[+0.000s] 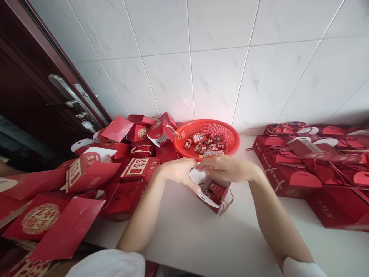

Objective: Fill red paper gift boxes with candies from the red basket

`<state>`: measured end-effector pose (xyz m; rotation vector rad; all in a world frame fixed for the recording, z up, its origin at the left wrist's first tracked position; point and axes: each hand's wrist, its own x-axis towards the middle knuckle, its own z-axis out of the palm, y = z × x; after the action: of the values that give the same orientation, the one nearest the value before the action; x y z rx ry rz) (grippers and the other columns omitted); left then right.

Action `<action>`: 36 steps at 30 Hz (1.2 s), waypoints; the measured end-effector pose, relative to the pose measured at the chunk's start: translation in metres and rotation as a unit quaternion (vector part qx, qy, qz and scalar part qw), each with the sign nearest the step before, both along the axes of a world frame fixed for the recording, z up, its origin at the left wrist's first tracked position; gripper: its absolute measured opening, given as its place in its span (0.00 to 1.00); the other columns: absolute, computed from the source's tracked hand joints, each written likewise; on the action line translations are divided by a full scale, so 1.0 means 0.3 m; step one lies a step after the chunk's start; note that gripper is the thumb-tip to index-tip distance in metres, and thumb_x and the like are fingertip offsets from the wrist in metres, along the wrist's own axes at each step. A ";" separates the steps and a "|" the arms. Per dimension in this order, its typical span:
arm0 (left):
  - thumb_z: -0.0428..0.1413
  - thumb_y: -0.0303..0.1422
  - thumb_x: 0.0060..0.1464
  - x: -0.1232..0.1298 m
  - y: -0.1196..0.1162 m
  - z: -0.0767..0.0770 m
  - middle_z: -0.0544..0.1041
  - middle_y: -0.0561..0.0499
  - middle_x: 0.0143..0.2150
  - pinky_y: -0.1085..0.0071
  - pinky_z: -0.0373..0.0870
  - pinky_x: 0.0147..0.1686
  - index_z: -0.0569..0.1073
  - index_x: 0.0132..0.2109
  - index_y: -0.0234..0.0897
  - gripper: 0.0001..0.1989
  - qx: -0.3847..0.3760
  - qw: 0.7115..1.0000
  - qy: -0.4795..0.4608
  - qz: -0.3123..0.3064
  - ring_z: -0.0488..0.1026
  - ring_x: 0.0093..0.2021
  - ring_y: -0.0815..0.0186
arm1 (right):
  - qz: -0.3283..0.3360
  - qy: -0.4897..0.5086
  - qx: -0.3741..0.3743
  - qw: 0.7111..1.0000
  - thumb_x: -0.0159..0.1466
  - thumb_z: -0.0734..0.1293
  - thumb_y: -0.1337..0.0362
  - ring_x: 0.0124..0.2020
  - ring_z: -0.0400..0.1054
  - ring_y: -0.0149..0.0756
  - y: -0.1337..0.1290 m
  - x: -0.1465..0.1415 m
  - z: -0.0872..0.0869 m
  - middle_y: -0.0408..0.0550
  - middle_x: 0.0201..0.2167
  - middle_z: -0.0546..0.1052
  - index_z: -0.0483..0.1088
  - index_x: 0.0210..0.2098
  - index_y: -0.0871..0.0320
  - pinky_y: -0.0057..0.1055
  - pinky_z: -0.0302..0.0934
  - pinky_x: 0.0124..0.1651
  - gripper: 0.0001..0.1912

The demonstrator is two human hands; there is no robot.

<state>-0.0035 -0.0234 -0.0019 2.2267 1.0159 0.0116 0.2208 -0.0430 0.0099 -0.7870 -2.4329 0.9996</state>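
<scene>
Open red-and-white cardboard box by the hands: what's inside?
Inside the box: small red wrapped packets. The right hand covers part of the far side; anything there or beneath the top packets is hidden.

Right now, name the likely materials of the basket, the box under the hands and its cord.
Basket: likely plastic, fairly glossy, by its evenly perforated wall. Box: probably coated card, red outside, white inside; thin flaps. Cord: perhaps jute-like fibre, matte tan, its strands looking twisted.

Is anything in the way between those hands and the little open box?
Nothing I can see. The left hand is at the left side of the open box, and the right hand is over its far side. The red basket stands behind.
</scene>
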 end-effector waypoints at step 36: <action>0.65 0.40 0.52 0.146 -0.030 -0.035 0.75 0.49 0.48 0.67 0.69 0.43 0.78 0.43 0.40 0.13 0.038 0.997 -0.038 -0.048 0.74 0.44 0.60 | -0.349 0.163 0.154 0.910 0.69 0.67 0.59 0.49 0.76 0.42 -0.187 0.145 -0.392 0.51 0.51 0.78 0.72 0.48 0.50 0.38 0.72 0.49 0.09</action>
<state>0.0403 -0.0325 -0.0125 2.3243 0.8797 0.0920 0.2642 -0.0989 -0.1078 -1.1442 -1.7390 0.4092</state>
